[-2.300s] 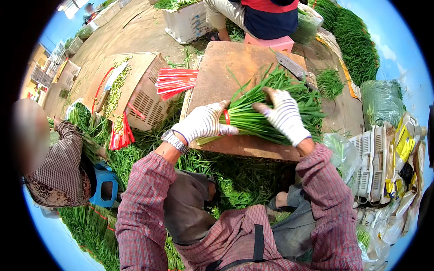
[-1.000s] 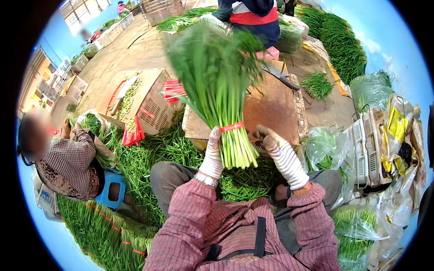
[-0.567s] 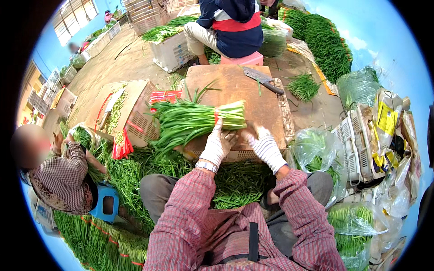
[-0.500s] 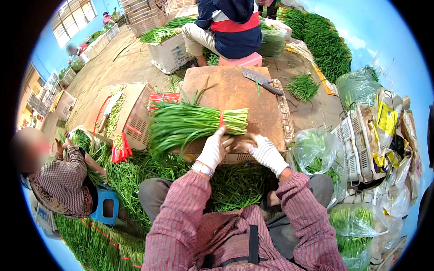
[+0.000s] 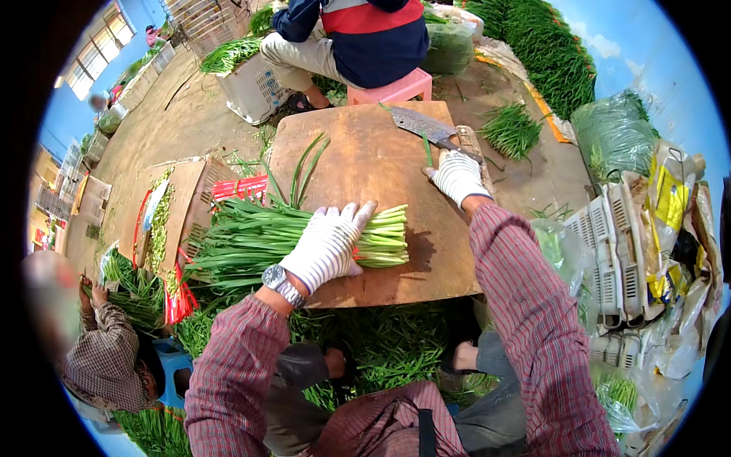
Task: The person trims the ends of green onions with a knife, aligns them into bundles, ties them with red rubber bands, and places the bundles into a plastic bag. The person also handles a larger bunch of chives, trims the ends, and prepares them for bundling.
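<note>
A thick bunch of green garlic chives (image 5: 251, 240) lies across the wooden board (image 5: 335, 156), pale cut ends pointing right. A red band shows at its stem end, partly under my gloved left hand (image 5: 327, 238). That hand grips the bunch from above, its fingers over the far side and its thumb on the near side. At the board's right edge, my gloved right hand (image 5: 461, 175) has its fingers over the dark handle of a broad knife (image 5: 419, 124), the thumb out to the side. The blade rests on the board, pointing far left. A few loose leaves stick up behind the bunch.
Another person sits on a pink stool (image 5: 392, 87) beyond the board. To the left, cut bits lie on a cardboard-topped crate (image 5: 183, 217) with red ties. Plastic crates (image 5: 609, 236) and bags stand right; loose greens (image 5: 396, 335) cover the floor by my legs.
My left hand has shifted from the band's near side onto the top of the bunch. My right hand has left the board's near edge and reached far right to the knife handle.
</note>
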Motion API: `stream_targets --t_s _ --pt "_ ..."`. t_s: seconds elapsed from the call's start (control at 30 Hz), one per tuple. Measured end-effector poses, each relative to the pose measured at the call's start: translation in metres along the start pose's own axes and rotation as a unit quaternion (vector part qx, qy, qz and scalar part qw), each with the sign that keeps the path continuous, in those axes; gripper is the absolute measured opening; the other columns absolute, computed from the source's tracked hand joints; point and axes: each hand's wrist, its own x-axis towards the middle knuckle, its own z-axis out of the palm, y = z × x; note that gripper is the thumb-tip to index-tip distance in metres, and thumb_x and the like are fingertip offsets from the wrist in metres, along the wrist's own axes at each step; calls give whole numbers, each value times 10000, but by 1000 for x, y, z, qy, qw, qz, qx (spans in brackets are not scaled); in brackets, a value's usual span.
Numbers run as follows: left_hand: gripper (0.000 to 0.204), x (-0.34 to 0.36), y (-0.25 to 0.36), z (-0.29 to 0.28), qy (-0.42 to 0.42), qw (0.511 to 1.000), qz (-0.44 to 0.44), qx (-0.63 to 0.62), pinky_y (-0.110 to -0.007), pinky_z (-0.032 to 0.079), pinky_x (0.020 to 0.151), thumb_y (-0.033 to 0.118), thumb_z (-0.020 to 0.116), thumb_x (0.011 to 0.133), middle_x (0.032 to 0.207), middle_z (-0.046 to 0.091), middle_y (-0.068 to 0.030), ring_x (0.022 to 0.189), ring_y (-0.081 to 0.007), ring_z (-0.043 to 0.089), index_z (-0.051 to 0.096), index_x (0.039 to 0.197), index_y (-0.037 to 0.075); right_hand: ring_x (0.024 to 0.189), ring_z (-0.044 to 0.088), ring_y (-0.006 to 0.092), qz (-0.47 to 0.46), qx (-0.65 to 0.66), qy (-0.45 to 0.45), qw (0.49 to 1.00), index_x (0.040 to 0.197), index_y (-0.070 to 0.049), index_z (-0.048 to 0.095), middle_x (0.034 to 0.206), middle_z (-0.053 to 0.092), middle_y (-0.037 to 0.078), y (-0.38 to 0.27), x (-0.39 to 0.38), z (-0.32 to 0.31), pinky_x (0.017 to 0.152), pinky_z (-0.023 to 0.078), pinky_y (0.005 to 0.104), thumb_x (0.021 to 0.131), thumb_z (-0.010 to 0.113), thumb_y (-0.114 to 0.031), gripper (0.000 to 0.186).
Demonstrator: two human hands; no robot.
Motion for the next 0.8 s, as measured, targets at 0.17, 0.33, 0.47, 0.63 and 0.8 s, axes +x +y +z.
stream_targets --t_s 0.17,0.33,0.47,0.63,0.8 --pt "982 -2 -4 0 27 999 5 -47 -452 484 858 235 875 551 1053 588 -185 998 -361 593 386 1382 46 887 676 385 -122 -3 8 992 1005 -14 706 934 695 237 5 24 34 818 528 463 834 625 -243 297" --pt "781 -119 -70 -66 165 880 -185 -404 -351 518 923 106 843 654 1266 597 -80 1112 -193 597 462 1334 65 783 661 404 -452 110 -246 850 896 -54 712 830 676 212 -29 -93 -2 743 536 468 761 595 -182 219" --pt "588 -258 -164 -137 216 851 -308 -367 -325 536 874 123 738 766 1136 680 -94 1015 -174 662 539 1313 37 1014 634 356 -457 110 -335 817 1219 -94 632 1094 663 160 1 -146 -53 885 506 438 879 634 -271 383" --pt "798 -285 -106 -206 216 875 -352 -251 -314 442 1015 82 743 621 1253 624 -110 1152 -188 585 480 1371 5 933 670 339 -308 -19 22 951 1139 -105 670 981 691 175 16 -36 -59 842 538 453 840 618 -200 318" --pt "930 -145 -71 -147 119 880 -193 -418 -335 453 1015 11 816 587 1222 636 -86 1136 -190 596 413 1425 25 1151 576 358 -105 -50 80 990 1283 -54 562 1223 612 204 59 29 -24 949 481 466 854 672 -258 488"
